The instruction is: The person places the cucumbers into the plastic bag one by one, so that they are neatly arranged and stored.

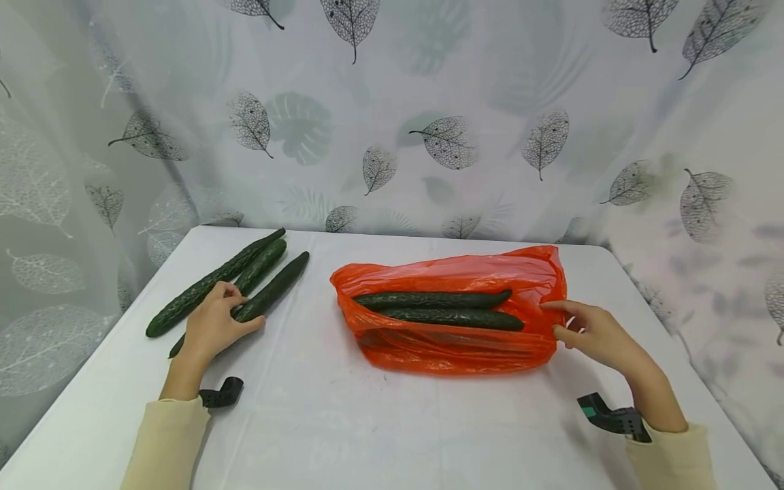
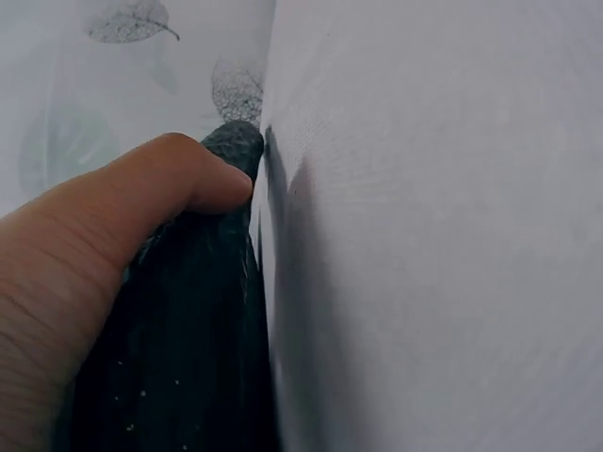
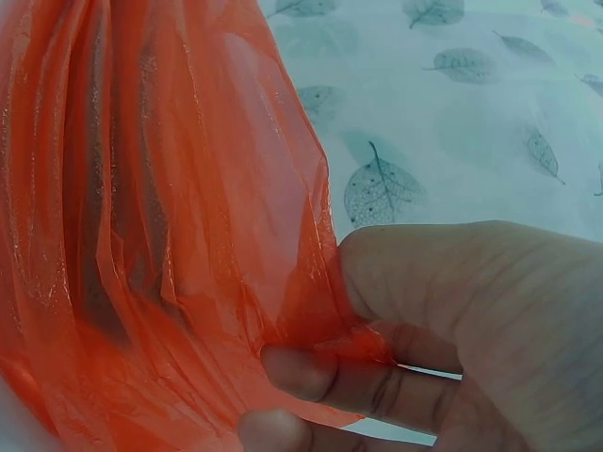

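At the table's left side lie three dark green cucumbers. My left hand is over the rightmost cucumber, fingers on its left and thumb on its right. The left wrist view shows the thumb bent across this cucumber; the other fingertips are hidden. An orange plastic bag lies open in the middle, holding two cucumbers side by side. My right hand pinches the right edge of the bag between thumb and fingers.
The long left cucumber and another cucumber lie close beside the held one. Everything rests on a white-covered table. Behind it hangs a leaf-patterned curtain. Each wrist wears a black camera mount.
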Motion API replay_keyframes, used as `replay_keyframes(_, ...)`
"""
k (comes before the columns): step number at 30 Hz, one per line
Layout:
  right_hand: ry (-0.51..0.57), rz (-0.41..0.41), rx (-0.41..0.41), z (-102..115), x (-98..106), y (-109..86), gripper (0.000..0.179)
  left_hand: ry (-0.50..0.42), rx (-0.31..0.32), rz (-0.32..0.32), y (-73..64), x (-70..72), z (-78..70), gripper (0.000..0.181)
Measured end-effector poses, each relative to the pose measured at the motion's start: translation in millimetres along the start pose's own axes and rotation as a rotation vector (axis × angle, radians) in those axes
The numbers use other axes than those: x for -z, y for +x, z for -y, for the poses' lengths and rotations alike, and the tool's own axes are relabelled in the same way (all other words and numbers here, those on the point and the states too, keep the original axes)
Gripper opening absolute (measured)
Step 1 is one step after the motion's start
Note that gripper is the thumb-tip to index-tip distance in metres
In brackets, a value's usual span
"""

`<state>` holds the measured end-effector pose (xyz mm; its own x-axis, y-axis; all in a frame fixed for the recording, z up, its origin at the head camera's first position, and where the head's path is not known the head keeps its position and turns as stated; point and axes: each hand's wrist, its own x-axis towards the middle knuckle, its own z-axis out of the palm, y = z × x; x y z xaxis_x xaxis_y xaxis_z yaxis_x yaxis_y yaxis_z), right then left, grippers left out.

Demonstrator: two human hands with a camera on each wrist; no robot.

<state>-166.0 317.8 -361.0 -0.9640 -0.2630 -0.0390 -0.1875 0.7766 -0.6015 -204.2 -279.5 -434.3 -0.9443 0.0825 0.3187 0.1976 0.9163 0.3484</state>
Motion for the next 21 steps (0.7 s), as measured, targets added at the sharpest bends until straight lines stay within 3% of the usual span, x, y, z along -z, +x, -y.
replay_keyframes(5, 0.006, 0.0, 0.004, 1.2, 1.3, -1.2, 0.04, -0.006, 0.015, 0.064, 2.6, 4.4, -9.4, 0.052)
replay_keyframes(8, 0.01, -0.001, 0.011, 1.2, 1.2, -1.1, 0.04, -0.008, 0.01, 0.068, 3.4, 6.0, -13.9, 0.052)
replay_keyframes(21, 0.026, 0.0, -0.002, 1.6, -0.8, -1.0, 0.04, -0.061, -0.036, -0.046, 4.9, 12.6, -30.1, 0.046)
